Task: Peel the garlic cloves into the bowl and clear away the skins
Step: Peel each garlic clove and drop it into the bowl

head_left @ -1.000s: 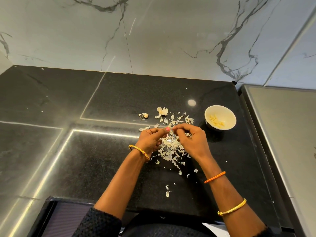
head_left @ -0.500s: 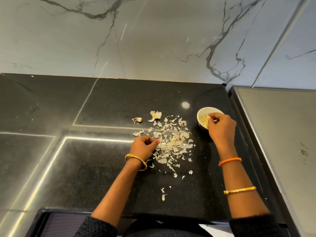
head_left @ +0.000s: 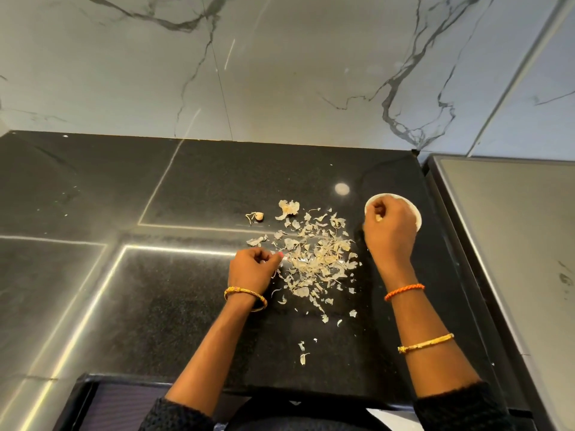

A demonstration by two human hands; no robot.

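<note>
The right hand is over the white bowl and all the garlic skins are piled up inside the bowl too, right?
Not quite. The right hand is over the white bowl, but the garlic skins are not in it. The head view shows them scattered on the black counter, between the bowl and the left hand.

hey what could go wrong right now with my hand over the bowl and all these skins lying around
The bowl sits near the counter's right edge; pulling the right hand back carelessly might nudge it. The skins are loose and light, so a quick sweep could scatter them. The small piece lying apart to the left could get missed.
</note>
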